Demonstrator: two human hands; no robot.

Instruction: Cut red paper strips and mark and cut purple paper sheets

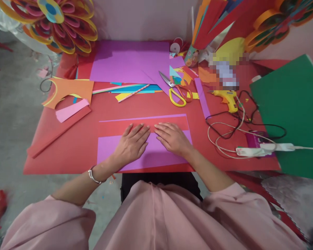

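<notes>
A purple paper sheet [152, 153] lies in front of me near the table's front edge. A red paper band [112, 128] runs across its far part, with a thin purple line beyond it. My left hand [132, 143] rests flat, fingers stretched out over the band and palm over the purple. Mirroring it, my right hand [173, 138] presses flat on the same paper. The fingertips of both hands nearly meet in the middle. Whether the red band is glued or only laid there, I cannot tell.
Scissors [176, 91] lie beyond the paper, near a large purple sheet [130, 62]. A yellow glue gun [228, 99], tangled cables and a white power strip [255, 150] are at right, beside a green board [289, 121]. At left lies a long red strip [59, 132].
</notes>
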